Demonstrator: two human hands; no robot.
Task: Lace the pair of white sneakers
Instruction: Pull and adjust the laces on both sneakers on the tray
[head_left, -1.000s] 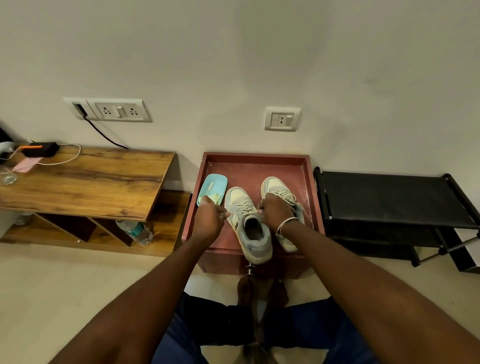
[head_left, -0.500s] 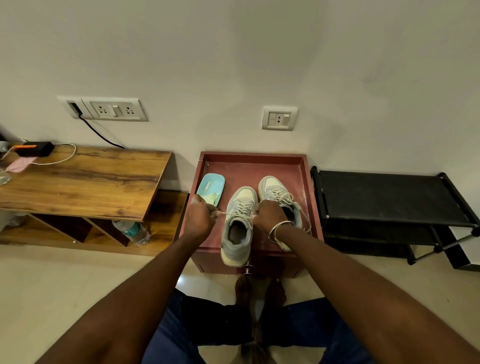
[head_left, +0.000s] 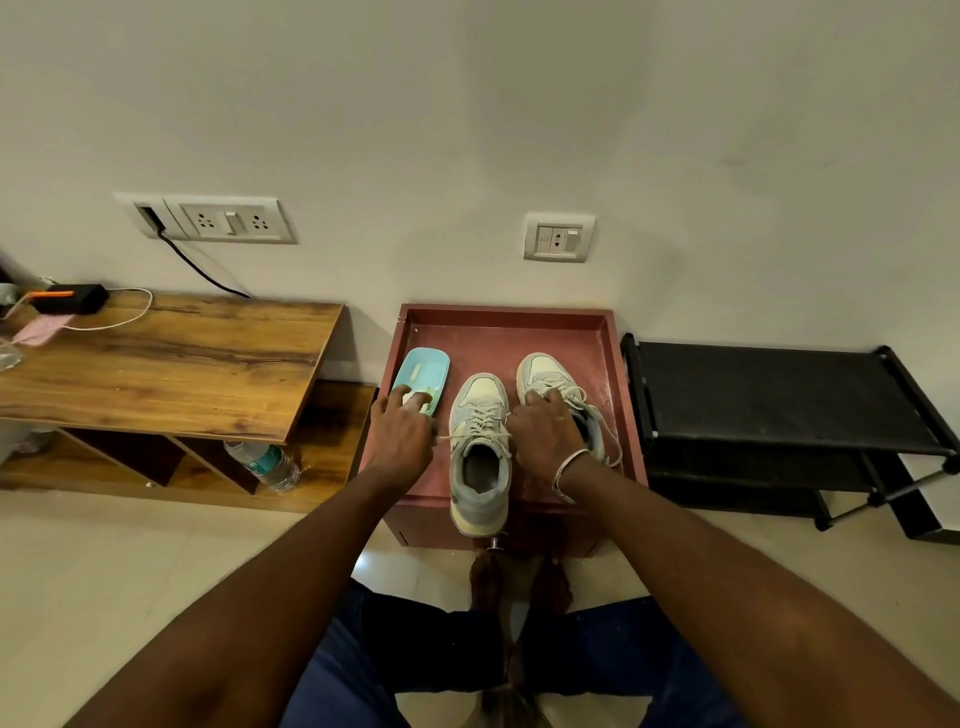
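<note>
Left hand (head_left: 400, 441) and right hand (head_left: 545, 436) flank nearer sneaker (head_left: 478, 397); lace (head_left: 445, 438) stretched sideways, likely snugging crossings. Pinch hidden, cannot tell.

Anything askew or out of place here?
The nearer sneaker has its heel hanging past the front rim of the red tray. The other sneaker has laces trailing loose. A water bottle lies on its side under the wooden table.

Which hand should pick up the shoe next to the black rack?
Right, probably. The right hand rests on the right sneaker, while the left hand sits on the other side of the middle sneaker, fingers over the light-blue object.
</note>
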